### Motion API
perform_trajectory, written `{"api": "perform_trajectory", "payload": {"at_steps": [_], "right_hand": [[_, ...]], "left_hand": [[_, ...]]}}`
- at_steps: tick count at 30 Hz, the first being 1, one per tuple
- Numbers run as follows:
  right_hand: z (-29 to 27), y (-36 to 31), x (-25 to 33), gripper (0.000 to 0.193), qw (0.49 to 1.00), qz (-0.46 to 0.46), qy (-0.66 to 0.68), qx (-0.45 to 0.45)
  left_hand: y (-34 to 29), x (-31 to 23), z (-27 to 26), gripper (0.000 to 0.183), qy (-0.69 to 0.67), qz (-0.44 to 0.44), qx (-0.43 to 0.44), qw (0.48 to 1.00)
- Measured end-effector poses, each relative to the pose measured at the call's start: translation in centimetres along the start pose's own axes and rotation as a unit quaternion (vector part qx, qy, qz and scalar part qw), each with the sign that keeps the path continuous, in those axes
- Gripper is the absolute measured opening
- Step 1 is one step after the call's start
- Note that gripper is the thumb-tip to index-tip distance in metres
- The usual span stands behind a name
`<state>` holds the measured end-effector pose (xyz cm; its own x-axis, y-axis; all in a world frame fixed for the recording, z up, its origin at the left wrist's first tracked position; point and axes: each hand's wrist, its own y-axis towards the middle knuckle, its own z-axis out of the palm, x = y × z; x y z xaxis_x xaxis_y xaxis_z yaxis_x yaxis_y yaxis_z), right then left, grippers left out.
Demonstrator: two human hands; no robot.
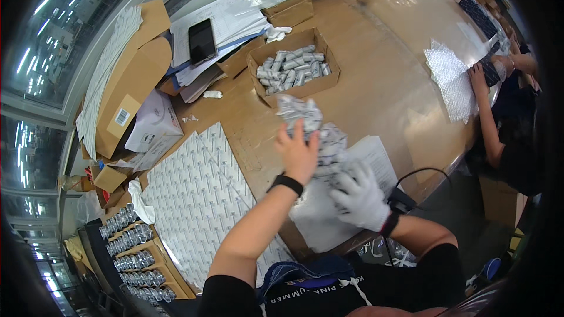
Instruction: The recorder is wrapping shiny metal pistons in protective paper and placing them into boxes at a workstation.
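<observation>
Crumpled printed paper wrapping (332,140) lies in front of me, its upper bunch (299,110) blurred. My bare left hand (298,151) grips this paper from the left, fingers bent over its edge. From the right, my right hand (359,195), in a white knitted glove, closes on the lower end of the same paper. Whatever is inside the wrapping is hidden. Under the hands lie a clear plastic bag (320,217) and a printed white sheet (373,155). Just beyond stands an open cardboard box (314,89) holding several small paper-wrapped rolls (291,70).
Patterned paper sheets (197,191) cover the table's left. Shiny metal coil-like parts (138,261) fill a tray at lower left. A phone (202,41) rests on papers at the back. Bubble wrap (451,79) lies at right near another person's hand (479,79). A black cable (426,170) loops past the table edge.
</observation>
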<state>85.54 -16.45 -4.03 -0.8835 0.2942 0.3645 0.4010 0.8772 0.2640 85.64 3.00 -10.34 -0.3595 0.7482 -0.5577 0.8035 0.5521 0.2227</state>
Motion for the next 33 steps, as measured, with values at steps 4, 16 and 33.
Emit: {"api": "perform_trajectory", "payload": {"at_steps": [4, 16, 33], "right_hand": [[-4.1, -2.1, -5.5, 0.054, 0.997, 0.039, -0.063, 0.007], [-5.6, -3.1, -11.7, 0.063, 0.994, 0.078, -0.077, 0.014], [-7.6, -0.2, 2.5, 0.063, 0.997, 0.045, 0.045, -0.047]], "left_hand": [[2.0, -7.0, 5.5, 0.045, -0.039, 0.04, 0.012, 0.998], [7.9, -13.7, 8.4, 0.053, -0.085, -0.02, 0.162, 0.983], [-23.3, 8.5, -27.1, 0.018, -0.167, -0.191, 0.079, 0.964]]}}
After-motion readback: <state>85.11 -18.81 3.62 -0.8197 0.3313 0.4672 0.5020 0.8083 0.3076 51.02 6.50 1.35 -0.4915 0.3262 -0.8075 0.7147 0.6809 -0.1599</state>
